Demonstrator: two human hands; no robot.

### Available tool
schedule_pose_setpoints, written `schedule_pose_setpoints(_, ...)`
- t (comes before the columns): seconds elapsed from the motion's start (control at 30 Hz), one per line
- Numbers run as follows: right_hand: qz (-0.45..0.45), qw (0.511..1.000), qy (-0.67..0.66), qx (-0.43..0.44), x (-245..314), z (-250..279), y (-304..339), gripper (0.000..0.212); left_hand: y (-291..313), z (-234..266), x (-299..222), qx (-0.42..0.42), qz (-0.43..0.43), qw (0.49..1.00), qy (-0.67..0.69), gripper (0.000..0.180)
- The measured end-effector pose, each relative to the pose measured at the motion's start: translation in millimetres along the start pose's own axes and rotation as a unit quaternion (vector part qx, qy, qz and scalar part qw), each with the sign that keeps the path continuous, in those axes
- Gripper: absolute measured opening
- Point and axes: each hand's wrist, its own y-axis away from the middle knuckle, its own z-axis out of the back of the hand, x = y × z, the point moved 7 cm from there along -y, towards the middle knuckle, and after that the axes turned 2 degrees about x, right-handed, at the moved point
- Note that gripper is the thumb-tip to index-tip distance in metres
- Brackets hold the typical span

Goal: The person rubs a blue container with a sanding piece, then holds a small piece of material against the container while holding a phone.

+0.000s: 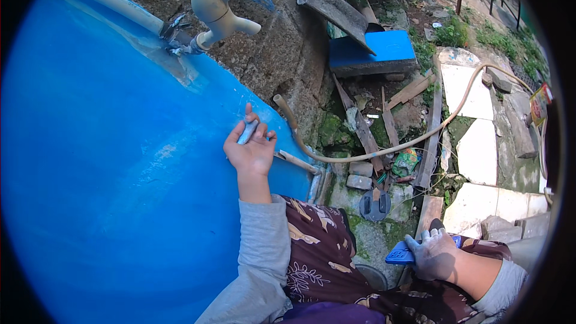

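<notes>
My left hand [251, 155] is raised palm up in front of a blue-painted surface [150, 204]. Its fingers curl around a small blue-grey piece [248, 131], too small for me to name its kind. Low on the right, my right hand [433, 255] grips a flat blue object [401, 254] with rounded markings at one end, much like a phone. The palm hides most of it. Greyish smears cover the back of this hand, and a ring shows on one finger. A cream tap [219, 15] juts out above my left hand.
A tan hose [360, 157] curves from the blue surface's edge across the ground. Beyond lie a blue-topped block [378, 48], a grey trough-shaped piece [336, 9], loose planks [431, 138] and small bricks [360, 175]. Pale broken slabs [478, 150] run along the right.
</notes>
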Motion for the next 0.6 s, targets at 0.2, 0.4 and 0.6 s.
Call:
schedule_pose_setpoints(0.2,0.013,1.000,0.023,-0.010,7.1,8.3,-8.1,0.067,-0.2,8.0,-18.3,0.031,0.020,0.999,0.036,0.040)
schedule_pose_setpoints(0.4,0.013,0.998,0.040,-0.050,4.6,2.1,-3.5,0.059,10.3,-1.5,-19.2,0.020,-0.026,0.999,0.021,0.040)
schedule_pose_setpoints(0.6,0.011,0.995,0.023,-0.095,4.5,1.2,-4.4,0.051,1.2,10.5,-5.0,-0.008,0.052,0.996,0.073,0.040)
